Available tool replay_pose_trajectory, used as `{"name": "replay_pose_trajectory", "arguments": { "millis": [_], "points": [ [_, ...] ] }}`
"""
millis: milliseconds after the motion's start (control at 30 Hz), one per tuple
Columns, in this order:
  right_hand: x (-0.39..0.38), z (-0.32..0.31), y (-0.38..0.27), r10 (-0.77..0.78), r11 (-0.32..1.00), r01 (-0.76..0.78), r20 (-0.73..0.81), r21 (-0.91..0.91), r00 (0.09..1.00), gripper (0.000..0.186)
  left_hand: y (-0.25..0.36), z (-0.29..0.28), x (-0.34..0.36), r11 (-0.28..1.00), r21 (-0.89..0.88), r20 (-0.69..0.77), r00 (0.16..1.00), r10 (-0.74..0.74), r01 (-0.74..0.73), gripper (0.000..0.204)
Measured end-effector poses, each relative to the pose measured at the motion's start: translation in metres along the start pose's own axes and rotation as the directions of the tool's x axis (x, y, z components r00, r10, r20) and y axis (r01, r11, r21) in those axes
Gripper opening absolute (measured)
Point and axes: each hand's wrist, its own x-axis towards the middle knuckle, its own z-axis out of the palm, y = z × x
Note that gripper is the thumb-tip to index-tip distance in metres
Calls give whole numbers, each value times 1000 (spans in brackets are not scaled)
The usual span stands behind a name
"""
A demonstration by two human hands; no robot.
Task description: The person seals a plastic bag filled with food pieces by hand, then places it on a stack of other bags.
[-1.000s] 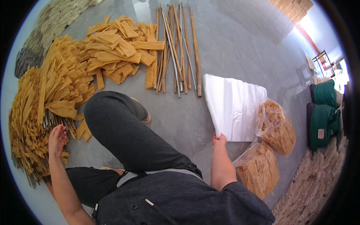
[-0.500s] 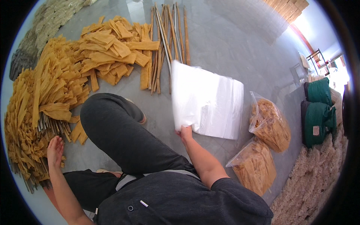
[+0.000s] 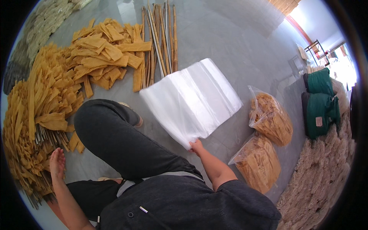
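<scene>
My right hand (image 3: 194, 146) grips the near corner of a stack of white, translucent plastic bags (image 3: 203, 96), which lies tilted in front of me. My left hand (image 3: 57, 163) is open and empty, beside a big heap of yellow, dried flat strips (image 3: 53, 84) with thin rods (image 3: 51, 134) poking from under it. Two clear bags of similar yellow pieces (image 3: 270, 119) (image 3: 258, 165) sit to the right. Long bamboo and metal rods (image 3: 163, 42) lie side by side beyond the stack, with some strips (image 3: 107, 50) next to them.
Green bundles (image 3: 322, 113) and a mass of pale fluffy material (image 3: 310, 184) line the right side of the grey floor (image 3: 230, 38). A dark metal rack (image 3: 318, 51) stands at the back right, stacked tan blocks (image 3: 283, 4) behind. More pale material (image 3: 42, 23) lies at upper left.
My right hand has swung the white stack leftward, then drawn it nearer, turning it askew. Its far left part now reaches over toward my knee. My left hand has moved slightly down, still open.
</scene>
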Motion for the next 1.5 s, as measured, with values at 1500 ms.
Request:
{"name": "replay_pose_trajectory", "arguments": {
  "millis": [1500],
  "points": [
    [-40,-286,-167,-670,549,-164,-549,-820,500,21,24,51,5,994,101,124,992,21,-34,19]
  ]
}}
